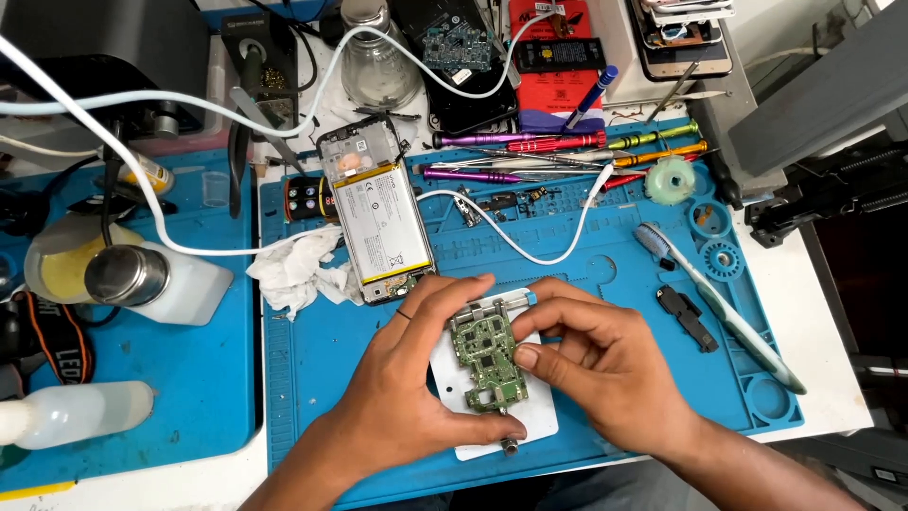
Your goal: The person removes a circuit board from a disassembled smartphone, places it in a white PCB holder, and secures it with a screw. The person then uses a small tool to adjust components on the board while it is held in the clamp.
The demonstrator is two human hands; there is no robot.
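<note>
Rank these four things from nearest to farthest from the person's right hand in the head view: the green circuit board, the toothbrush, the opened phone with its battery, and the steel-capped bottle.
From the right hand:
1. Green circuit board, touched by its fingers, just left.
2. Toothbrush, on the mat's right side.
3. Opened phone, up and left.
4. Steel-capped bottle, far left.

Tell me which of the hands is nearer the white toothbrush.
Right. The right hand lies just left of the white toothbrush; the left hand sits farther left, beyond the green circuit board.
</note>
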